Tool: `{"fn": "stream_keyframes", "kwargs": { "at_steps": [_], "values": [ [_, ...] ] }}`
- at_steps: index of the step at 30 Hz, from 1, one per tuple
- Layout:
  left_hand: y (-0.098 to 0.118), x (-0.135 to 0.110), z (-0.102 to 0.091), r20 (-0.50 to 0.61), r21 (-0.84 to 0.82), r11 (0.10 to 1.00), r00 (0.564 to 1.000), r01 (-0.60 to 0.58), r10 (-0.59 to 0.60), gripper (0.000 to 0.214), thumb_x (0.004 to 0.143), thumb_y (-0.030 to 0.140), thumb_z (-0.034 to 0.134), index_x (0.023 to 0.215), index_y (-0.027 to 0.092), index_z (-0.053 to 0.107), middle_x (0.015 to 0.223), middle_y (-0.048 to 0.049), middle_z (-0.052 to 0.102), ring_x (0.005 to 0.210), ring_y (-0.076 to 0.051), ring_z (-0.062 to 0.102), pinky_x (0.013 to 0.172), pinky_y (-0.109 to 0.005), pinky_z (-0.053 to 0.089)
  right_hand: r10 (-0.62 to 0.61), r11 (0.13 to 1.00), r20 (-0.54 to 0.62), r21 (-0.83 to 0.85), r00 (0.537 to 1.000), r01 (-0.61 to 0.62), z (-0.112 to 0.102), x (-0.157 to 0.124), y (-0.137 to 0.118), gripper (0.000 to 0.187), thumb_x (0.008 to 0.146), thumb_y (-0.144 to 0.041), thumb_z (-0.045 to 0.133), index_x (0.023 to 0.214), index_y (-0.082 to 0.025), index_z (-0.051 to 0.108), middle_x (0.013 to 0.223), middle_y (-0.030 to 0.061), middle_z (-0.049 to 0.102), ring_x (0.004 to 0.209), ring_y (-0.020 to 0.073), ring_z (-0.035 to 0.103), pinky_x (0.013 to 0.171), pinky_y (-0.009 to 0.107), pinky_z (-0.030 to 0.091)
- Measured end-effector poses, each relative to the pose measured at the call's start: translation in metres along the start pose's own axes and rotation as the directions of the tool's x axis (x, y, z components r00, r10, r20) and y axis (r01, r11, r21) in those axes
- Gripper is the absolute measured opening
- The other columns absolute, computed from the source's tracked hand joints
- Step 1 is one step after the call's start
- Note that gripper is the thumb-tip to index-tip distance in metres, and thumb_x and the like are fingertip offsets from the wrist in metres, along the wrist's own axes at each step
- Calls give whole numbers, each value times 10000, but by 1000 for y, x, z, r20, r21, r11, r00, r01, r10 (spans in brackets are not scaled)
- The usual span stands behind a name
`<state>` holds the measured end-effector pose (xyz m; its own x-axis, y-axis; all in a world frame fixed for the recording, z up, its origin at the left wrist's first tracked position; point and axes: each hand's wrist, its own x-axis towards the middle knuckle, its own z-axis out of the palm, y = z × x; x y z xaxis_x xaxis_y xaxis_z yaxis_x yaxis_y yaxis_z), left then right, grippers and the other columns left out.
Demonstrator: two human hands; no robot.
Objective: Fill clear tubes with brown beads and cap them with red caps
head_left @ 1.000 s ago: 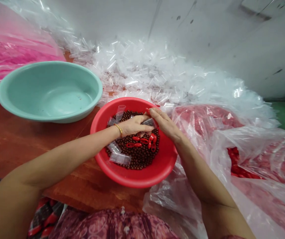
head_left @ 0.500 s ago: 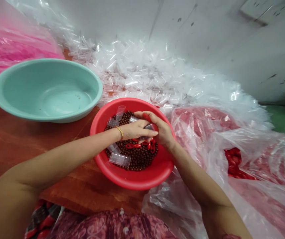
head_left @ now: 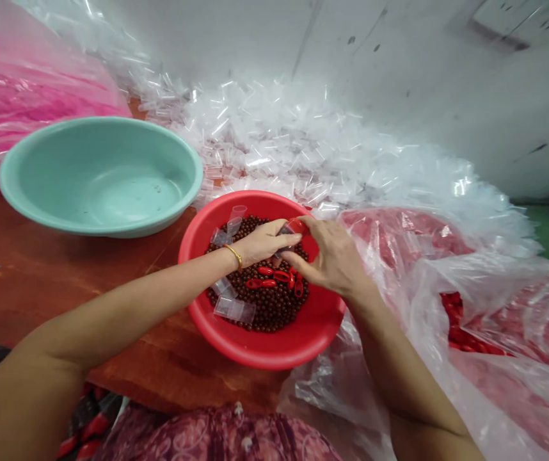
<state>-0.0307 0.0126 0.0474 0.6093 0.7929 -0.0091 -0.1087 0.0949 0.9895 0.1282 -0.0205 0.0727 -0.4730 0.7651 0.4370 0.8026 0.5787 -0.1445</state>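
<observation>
My left hand [head_left: 263, 243], with a gold bracelet at the wrist, is closed around a clear plastic tube [head_left: 286, 238] with dark contents. At the tube's far end, my right hand [head_left: 334, 253] pinches a red cap [head_left: 296, 225]; fingers partly hide how far the cap sits on the tube. Both hands are over a red basin [head_left: 265, 358]. Inside it lie many brown beads [head_left: 274, 315], several loose red caps [head_left: 281, 276] below the hands, and several clear tubes [head_left: 235, 310] along the left side.
A pale green basin [head_left: 102, 224] stands at the left on the reddish-brown table [head_left: 154, 346]. Clear tubes [head_left: 294, 141] are heaped along the wall. Plastic bags of red pieces [head_left: 457, 320] lie at right, and a bag of pink pieces [head_left: 39, 96] at back left.
My right hand has shifted from cupping beyond the left hand to gripping the red cap at the tube's end. Loose red caps now lie uncovered on the beads. The view has moved slightly.
</observation>
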Motion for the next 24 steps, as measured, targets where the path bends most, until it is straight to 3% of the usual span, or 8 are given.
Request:
{"fn": "stream_keyframes", "kwargs": {
  "at_steps": [4,8,13,15,18,21,24],
  "values": [
    [-5,1,1,-90,215,974,992,-66,87,181,843,260,494,953,120,529,945,-48,598,926,-164,542,906,-343,420,76,988,0,-137,997,-76,11,1,-12,687,713,-599,590,1137,-64,509,947,178,647,862,287,597,779,420,471],
    [-5,-1,1,-127,395,918,987,-37,94,252,841,338,528,971,124,499,983,-91,606,960,-210,555,917,-402,431,89,982,-51,-163,995,-97,23,0,-13,603,722,-489,567,1144,-64,502,900,157,645,849,277,593,837,442,458],
    [-9,-2,0,-152,391,919,980,-62,130,367,826,321,549,1125,128,457,1104,-124,596,1077,-225,550,997,-410,401,96,975,-46,-197,994,-103,30,1,-9,604,690,-505,555,1101,-63,546,781,124,645,796,281,603,970,535,368],
    [-11,-1,-2,-161,405,909,972,-92,170,451,816,295,554,1212,123,425,1202,-142,560,1176,-239,501,1043,-411,365,150,977,-5,-153,989,-149,32,2,-10,625,697,-519,560,1130,-68,539,839,144,654,834,289,608,929,511,413],
    [-6,-1,-4,-161,432,881,945,-192,284,497,814,246,541,1282,154,400,1307,-119,504,1268,-235,431,1080,-387,335,188,982,16,4,982,-188,31,4,-16,716,719,-519,583,1272,-85,442,1089,186,615,1002,295,588,879,443,465],
    [12,-17,-7,-181,442,864,919,-243,351,423,843,251,515,1259,222,438,1175,-54,593,1134,-199,548,974,-335,452,128,978,37,163,991,-132,21,5,-20,866,719,-558,614,1394,-125,289,1282,179,508,1129,277,535,889,414,470],
    [37,-69,-18,-270,484,849,887,-210,374,354,855,271,528,1207,273,487,903,7,644,824,-137,643,724,-232,537,58,977,178,191,982,-92,10,2,-18,687,804,-511,569,1352,-144,374,1206,140,564,1052,234,569,849,375,481]
  ]
}}
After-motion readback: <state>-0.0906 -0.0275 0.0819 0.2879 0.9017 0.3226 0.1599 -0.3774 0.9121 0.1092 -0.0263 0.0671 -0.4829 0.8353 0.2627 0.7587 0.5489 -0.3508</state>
